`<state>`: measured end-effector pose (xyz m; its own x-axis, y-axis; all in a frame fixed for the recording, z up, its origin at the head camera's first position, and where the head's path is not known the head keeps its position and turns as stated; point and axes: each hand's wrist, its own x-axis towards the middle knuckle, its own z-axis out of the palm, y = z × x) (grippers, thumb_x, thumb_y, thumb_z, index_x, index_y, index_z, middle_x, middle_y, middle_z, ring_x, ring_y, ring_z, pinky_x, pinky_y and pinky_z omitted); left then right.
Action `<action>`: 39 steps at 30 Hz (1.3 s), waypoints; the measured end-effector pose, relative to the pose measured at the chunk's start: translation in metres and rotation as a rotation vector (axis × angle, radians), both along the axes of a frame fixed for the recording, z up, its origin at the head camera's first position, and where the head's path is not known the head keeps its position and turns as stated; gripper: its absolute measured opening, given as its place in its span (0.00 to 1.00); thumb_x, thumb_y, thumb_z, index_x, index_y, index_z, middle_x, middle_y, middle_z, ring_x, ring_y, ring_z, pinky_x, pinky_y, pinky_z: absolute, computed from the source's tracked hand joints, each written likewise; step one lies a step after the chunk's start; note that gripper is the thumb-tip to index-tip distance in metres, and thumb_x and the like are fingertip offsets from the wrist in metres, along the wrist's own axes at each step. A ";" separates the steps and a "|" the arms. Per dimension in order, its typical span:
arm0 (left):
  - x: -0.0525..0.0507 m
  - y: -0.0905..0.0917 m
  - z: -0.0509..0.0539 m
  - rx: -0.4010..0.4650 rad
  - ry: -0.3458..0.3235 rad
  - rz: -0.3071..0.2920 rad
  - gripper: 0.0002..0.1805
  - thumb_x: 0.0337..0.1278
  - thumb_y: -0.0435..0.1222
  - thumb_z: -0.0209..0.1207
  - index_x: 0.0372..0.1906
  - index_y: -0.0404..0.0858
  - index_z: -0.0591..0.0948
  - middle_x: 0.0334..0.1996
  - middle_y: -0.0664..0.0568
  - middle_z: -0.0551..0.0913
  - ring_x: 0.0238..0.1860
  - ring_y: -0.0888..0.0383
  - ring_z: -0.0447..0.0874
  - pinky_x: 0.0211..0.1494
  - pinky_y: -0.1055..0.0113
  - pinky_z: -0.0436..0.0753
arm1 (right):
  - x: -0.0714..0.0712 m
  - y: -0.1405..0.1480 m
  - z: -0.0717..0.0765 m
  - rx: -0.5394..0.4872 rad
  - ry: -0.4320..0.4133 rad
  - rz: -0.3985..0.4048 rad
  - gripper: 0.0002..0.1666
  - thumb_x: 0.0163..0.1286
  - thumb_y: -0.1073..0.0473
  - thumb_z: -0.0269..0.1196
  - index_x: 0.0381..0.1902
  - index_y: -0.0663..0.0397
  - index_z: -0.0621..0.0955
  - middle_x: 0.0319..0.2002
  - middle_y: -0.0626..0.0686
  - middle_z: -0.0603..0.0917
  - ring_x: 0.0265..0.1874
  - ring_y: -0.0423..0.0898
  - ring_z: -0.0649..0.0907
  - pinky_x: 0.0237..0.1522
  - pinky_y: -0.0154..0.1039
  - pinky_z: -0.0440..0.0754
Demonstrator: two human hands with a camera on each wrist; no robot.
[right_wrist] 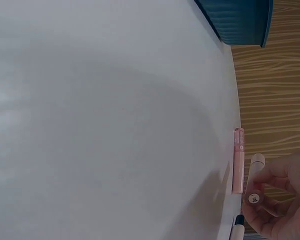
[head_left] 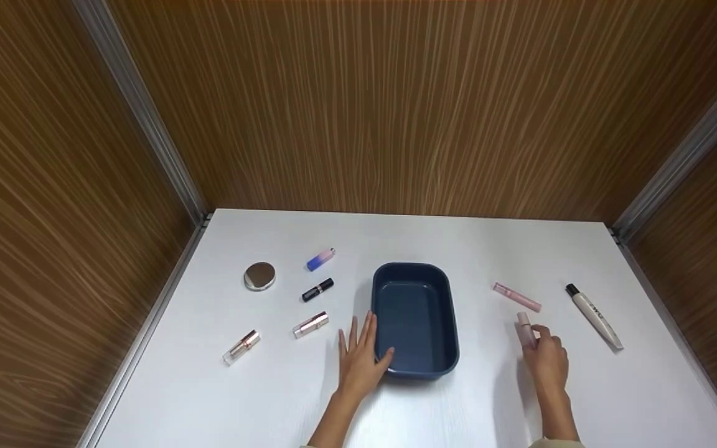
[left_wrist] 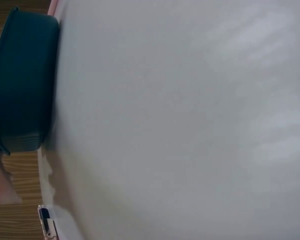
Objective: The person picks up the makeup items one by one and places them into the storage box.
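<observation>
A dark blue rectangular bin [head_left: 414,320] stands in the middle of the white table. My left hand [head_left: 360,364] rests against the bin's near left side, fingers straight and spread, the thumb over the rim. Between the thumb and fingers of my right hand [head_left: 546,359] is a pale pink lip gloss tube [head_left: 525,326]. In the right wrist view, that tube [right_wrist: 257,161] tilts, with a round label on its end. Just beyond the hand lies another pink lip gloss tube [head_left: 517,297]. A white squeeze tube with a black cap [head_left: 595,316] lies farther right.
Left of the bin lie a round compact [head_left: 259,275], a blue-pink lipstick [head_left: 320,259], a black lipstick [head_left: 317,290] and two clear-and-rose-gold lipsticks, the nearer [head_left: 241,347] and the farther [head_left: 310,325]. Wood-grain panels [head_left: 396,112] enclose the table's back and sides.
</observation>
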<state>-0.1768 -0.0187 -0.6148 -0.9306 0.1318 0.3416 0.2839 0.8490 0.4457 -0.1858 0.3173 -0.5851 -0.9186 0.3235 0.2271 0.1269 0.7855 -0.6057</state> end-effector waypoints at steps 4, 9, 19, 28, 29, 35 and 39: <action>-0.001 0.000 0.000 -0.001 0.013 0.003 0.40 0.54 0.51 0.56 0.68 0.35 0.60 0.69 0.49 0.57 0.67 0.42 0.50 0.63 0.41 0.47 | 0.000 -0.002 0.002 -0.002 0.004 -0.010 0.22 0.54 0.73 0.57 0.50 0.72 0.73 0.32 0.72 0.76 0.29 0.65 0.76 0.32 0.57 0.70; -0.002 -0.001 -0.001 -0.001 0.015 0.002 0.40 0.54 0.51 0.57 0.68 0.35 0.60 0.68 0.49 0.57 0.67 0.42 0.50 0.63 0.41 0.47 | 0.001 -0.003 0.006 0.001 0.011 -0.016 0.22 0.54 0.72 0.57 0.49 0.71 0.73 0.33 0.71 0.75 0.30 0.65 0.75 0.33 0.57 0.69; -0.001 0.006 0.002 -0.002 -0.002 -0.012 0.40 0.55 0.52 0.55 0.69 0.37 0.58 0.69 0.50 0.56 0.68 0.43 0.49 0.64 0.42 0.46 | 0.007 0.002 0.009 0.022 0.045 -0.033 0.22 0.52 0.73 0.57 0.48 0.71 0.74 0.31 0.71 0.76 0.28 0.65 0.75 0.31 0.57 0.68; -0.003 0.007 0.000 -0.004 0.047 -0.013 0.40 0.53 0.52 0.56 0.67 0.34 0.62 0.67 0.47 0.60 0.66 0.40 0.53 0.62 0.40 0.49 | 0.008 -0.001 0.011 0.024 0.070 -0.032 0.22 0.51 0.73 0.57 0.47 0.70 0.74 0.32 0.71 0.76 0.27 0.66 0.75 0.30 0.58 0.69; -0.003 0.006 -0.001 -0.007 0.044 -0.012 0.40 0.54 0.52 0.56 0.67 0.34 0.62 0.67 0.47 0.60 0.66 0.41 0.53 0.62 0.40 0.49 | 0.007 -0.002 0.012 0.021 0.065 -0.034 0.22 0.51 0.73 0.57 0.47 0.70 0.74 0.32 0.71 0.76 0.27 0.66 0.75 0.30 0.57 0.69; -0.002 0.001 -0.001 0.003 0.008 -0.008 0.40 0.55 0.52 0.55 0.68 0.35 0.59 0.69 0.49 0.56 0.67 0.43 0.49 0.63 0.41 0.46 | 0.005 -0.006 0.015 0.011 0.053 -0.029 0.22 0.51 0.73 0.57 0.48 0.69 0.74 0.33 0.71 0.76 0.29 0.65 0.75 0.31 0.57 0.68; -0.001 0.000 -0.001 0.002 0.002 -0.004 0.40 0.55 0.52 0.55 0.68 0.35 0.59 0.69 0.50 0.56 0.68 0.43 0.48 0.63 0.41 0.46 | 0.004 -0.007 0.015 0.013 0.054 -0.027 0.23 0.51 0.72 0.57 0.48 0.69 0.74 0.33 0.70 0.76 0.29 0.65 0.74 0.32 0.57 0.68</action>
<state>-0.1778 -0.0191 -0.6155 -0.9293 0.1345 0.3439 0.2880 0.8468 0.4472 -0.1814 0.3099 -0.5698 -0.8959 0.3445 0.2804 0.1153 0.7900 -0.6021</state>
